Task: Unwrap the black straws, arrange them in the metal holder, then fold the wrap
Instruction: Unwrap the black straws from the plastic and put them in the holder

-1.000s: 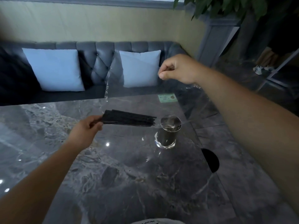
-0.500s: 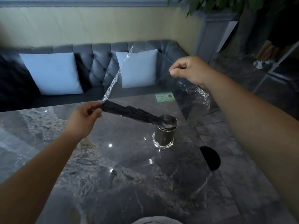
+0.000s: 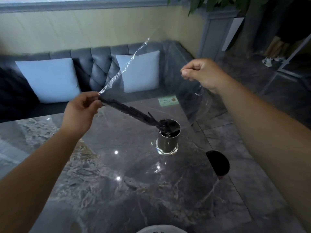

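Pinching the near end of the black straws (image 3: 127,111), the left hand (image 3: 80,111) is raised left of the metal holder (image 3: 168,138), tilting the bundle so its far tips sit inside the holder's mouth. The right hand (image 3: 202,74), fisted and held high to the right, grips the clear wrap (image 3: 124,69) between thumb and forefinger above the marble table (image 3: 117,190).

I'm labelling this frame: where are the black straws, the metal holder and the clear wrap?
black straws (image 3: 127,110), head view, middle of bundle.
metal holder (image 3: 167,143), head view, side wall.
clear wrap (image 3: 117,77), head view, crinkled edge.
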### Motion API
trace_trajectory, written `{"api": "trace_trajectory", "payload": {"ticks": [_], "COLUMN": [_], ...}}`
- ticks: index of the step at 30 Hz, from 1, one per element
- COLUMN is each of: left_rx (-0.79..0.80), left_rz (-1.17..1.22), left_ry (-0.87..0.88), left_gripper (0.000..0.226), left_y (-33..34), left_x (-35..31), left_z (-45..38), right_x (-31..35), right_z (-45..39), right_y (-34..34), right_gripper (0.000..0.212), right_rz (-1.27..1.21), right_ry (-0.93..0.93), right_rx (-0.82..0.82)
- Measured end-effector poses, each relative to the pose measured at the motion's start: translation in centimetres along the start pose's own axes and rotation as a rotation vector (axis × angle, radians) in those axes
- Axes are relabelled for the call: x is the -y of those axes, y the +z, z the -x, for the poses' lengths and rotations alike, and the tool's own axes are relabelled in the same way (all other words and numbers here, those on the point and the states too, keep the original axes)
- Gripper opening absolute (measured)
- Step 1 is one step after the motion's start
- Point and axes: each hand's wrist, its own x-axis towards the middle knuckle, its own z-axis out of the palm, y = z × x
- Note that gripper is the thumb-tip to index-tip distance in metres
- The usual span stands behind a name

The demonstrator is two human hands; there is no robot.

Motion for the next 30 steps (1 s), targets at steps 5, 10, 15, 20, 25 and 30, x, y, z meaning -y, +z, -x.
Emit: {"api": "trace_trajectory", "payload": {"ticks": [5,10,15,20,25,30], "left_rx": [-0.005,-0.048,-0.072,-0.063,-0.067,-0.088], "left_rz": [0.074,0.143,0.204,0.243,0.333,0.395], "left_ry": [-0.024,-0.028,0.016,-0.01,-0.018,0.036], "left_gripper": [0.019,0.011,0.01,0.011,0.011,0.009], "left_y": [1.6,3.6,5.1,6.6,7.0,6.4], "left_x": [-1.5,-3.3,-6.2,-7.0,-7.7,-9.6], "left_z": [-0.8,-2.1,-3.8,-4.3,-4.5,-5.7], "right_x": [-1.8,-3.5,-4.4,-5.5,-5.5,-4.5], "right_z": [0.8,1.9,2.8,3.8,4.2,4.0], "right_y": [-1.1,-2.0,-3.0,-3.5,-4.1,-4.7], "right_gripper": [0.016,0.016,0.016,0.015,0.014,0.01], "right_rz": [-0.117,-0.231,-0.315,-0.347,-0.391,-0.397], "right_ry": [0.059,0.127,0.142,0.167,0.166,0.147], "right_rx": [-0.063,-0.14,-0.226,-0.264,-0.295,-0.3]}}
